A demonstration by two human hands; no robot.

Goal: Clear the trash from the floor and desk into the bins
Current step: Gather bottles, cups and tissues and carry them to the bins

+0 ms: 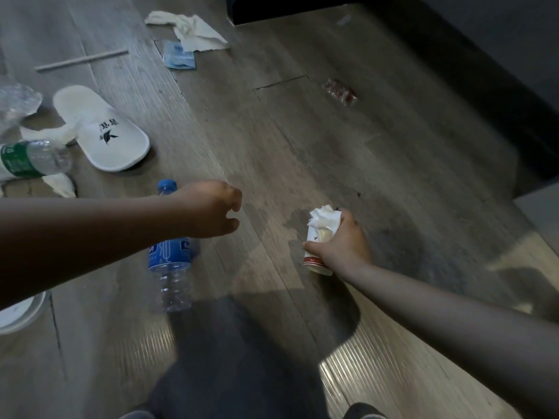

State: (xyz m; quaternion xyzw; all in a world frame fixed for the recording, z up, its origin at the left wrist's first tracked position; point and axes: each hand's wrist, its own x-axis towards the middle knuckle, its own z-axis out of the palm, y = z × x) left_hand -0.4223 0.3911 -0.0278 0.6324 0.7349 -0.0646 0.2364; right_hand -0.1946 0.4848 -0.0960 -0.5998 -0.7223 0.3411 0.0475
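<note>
Looking down at a wooden floor (302, 146) with trash on it. Lying flat in the near middle: a blue bottle (171, 267), clear with a blue label and cap.

Just over the blue bottle's neck, the left hand (211, 210) - fingers loosely curled, holding nothing.

Off to the right of the blue bottle, the right hand (341, 240), wrapped tight round a paper cup (314, 261) with a red band. Stuffed in the cup's mouth, white tissue (325, 219).

Up and left of the blue bottle, a white slipper (102, 131) with a dark mark on top. Further left, at the edge, a green bottle (30, 160) on its side, with tissue bits (60, 184) near it.

Far beyond the blue bottle, a crumpled paper towel (196, 28) touching a small blue packet (180, 55), and left of those a thin white straw (81, 58).

Up and right of the blue bottle, well apart, a small red wrapper (340, 92).

Down and left of the blue bottle, cut off by the edge, a round white thing (18, 313) - maybe a bin rim, hard to tell.
</note>
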